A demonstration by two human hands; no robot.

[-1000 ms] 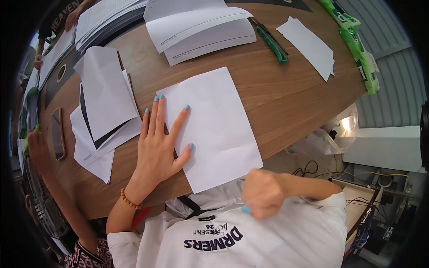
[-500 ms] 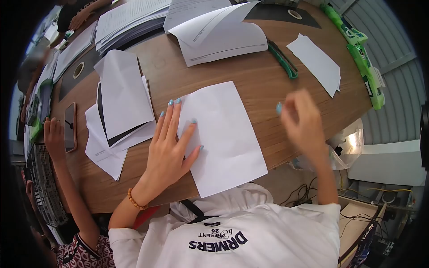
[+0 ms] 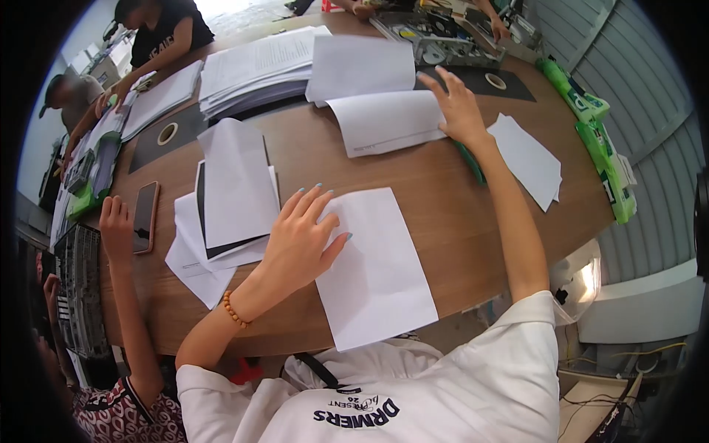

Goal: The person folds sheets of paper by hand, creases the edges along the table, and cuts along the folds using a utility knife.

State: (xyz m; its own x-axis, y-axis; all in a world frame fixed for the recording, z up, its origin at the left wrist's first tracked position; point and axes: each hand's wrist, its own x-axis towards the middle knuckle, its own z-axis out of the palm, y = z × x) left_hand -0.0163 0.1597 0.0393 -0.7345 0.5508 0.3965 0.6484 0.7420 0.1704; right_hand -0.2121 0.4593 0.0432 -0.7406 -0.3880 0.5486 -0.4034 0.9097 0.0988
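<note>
A blank white sheet of paper (image 3: 384,273) lies on the table close to my body. My left hand (image 3: 301,235) is over its upper left edge, fingers somewhat bent and apart, holding nothing. Farther out, my right hand (image 3: 458,109) reaches with spread fingers to the right end of a curled printed sheet (image 3: 388,122); whether the fingertips touch it I cannot tell. Beneath my right wrist, partly hidden by the forearm, is a green utility knife (image 3: 470,164). Another plain sheet (image 3: 362,70) lies behind the curled one.
Left of my hand lie overlapping papers (image 3: 240,184) and a phone (image 3: 145,218), near another person's hand (image 3: 116,221). A tall paper stack (image 3: 255,70) is at the back. Rightward are loose sheets (image 3: 526,162) and green packets (image 3: 605,166). An opened metal device (image 3: 450,40) stands farther back.
My right hand has moved forward and left from the table's right side to the curled sheet. My left fingers have bent and lifted somewhat. The camera view has tilted up.
</note>
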